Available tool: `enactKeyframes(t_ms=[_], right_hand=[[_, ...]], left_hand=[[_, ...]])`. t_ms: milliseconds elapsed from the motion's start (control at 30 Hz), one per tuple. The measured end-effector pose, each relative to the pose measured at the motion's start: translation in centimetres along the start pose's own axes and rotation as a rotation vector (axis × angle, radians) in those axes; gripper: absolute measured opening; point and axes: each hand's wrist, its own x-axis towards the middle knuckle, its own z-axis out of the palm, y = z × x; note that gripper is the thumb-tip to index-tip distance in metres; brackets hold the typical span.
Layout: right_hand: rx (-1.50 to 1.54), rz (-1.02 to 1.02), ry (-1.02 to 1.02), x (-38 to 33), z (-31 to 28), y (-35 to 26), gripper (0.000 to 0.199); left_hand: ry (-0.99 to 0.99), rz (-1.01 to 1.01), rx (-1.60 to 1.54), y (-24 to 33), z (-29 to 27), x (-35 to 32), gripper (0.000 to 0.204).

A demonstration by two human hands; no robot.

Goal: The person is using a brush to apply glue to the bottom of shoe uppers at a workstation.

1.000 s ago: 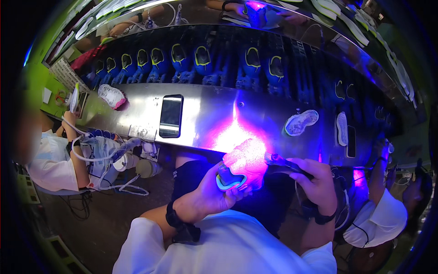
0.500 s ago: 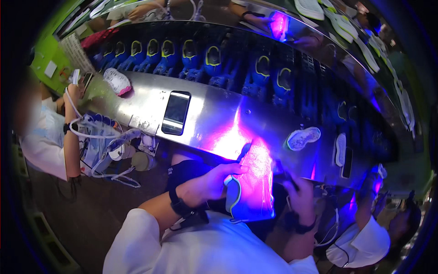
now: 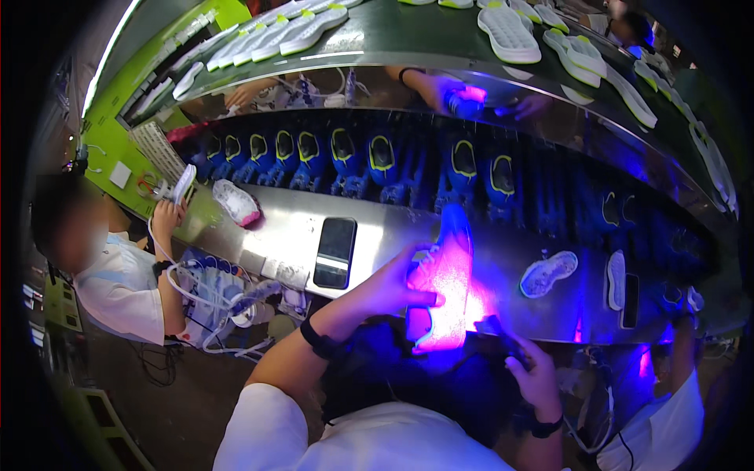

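Note:
My left hand grips a blue shoe upper by its side, above the near edge of the metal bench. Its long face glows pink and white under a strong purple light, and its narrow blue end points away from me. To the right, my right hand is closed around the dark handle of a brush-like tool. The tool's dark head is beside the near end of the shoe, apart from it as far as I can see. Glare hides the detail of the lit surface.
On the metal bench lie a phone, a whitish sole, another sole and a white-and-pink shoe piece. Behind stand several blue shoes. White soles rest on a green upper belt. Co-workers sit on both sides.
The shoe has been turned over and moved away from me, so a different long face is lit. My right hand with the tool has moved slightly down and right. The view has tilted upward.

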Motion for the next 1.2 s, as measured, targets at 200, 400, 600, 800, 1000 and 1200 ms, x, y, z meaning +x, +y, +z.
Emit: enactKeyframes(t_ms=[200,400,600,800,1000,1200], right_hand=[[0.240,0.270,0.169,0.2,-2.3,1.5,0.038],[0.265,0.286,0.285,-0.4,-2.8,2.0,0.043],[0.269,0.267,0.361,-1.8,-3.2,4.7,0.045],[0.315,0.329,0.431,-0.3,-4.1,3.0,0.043],[0.295,0.277,0.428,-0.2,-3.1,2.5,0.040],[0.326,0.355,0.588,-4.7,-2.7,3.0,0.036]], left_hand=[[0.452,-0.103,0.489,0.9,-5.5,11.7,0.098],[0.486,-0.108,1.217,3.4,-10.7,24.8,0.068],[0.641,0.097,1.386,-6.0,-16.8,31.4,0.050],[0.557,0.189,1.323,4.0,-7.7,28.1,0.040],[0.590,0.468,1.202,-1.7,3.7,32.4,0.068],[0.370,-0.046,0.957,0.9,5.4,27.3,0.075]])
